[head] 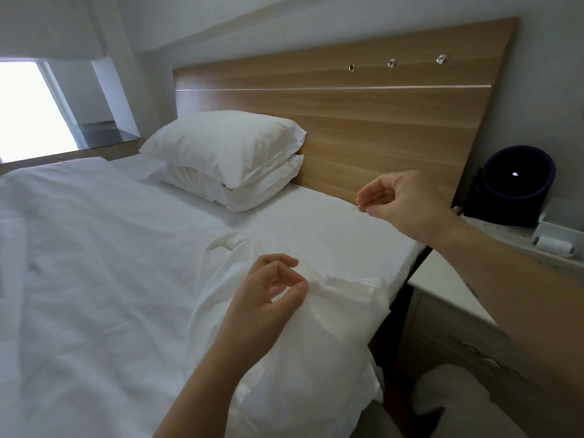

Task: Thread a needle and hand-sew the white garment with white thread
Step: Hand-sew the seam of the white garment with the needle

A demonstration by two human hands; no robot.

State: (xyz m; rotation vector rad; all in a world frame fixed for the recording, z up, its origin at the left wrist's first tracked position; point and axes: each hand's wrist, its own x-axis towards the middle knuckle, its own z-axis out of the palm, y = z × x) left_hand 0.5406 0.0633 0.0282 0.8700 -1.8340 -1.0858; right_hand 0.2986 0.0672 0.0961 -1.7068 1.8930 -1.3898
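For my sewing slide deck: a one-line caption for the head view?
Right hand holds a needle up while the left hand pinches the white garment at its edge.

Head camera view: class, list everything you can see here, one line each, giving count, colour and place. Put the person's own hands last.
needle: one, silver, pinched in the right hand, above the bed
white garment: one, white, at the near bed edge, its edge pinched by the left hand
thread spool: one, white, on the bedside cabinet, far right
pillows: two, white, stacked against the headboard
headboard: one, light wood, behind the bed
bedding: white, covering the bed
round device: one, dark purple, on the cabinet
bedside cabinet: one, off-white, right of the bed
window: one, bright, far left
left hand: holds the garment
right hand: holds the needle
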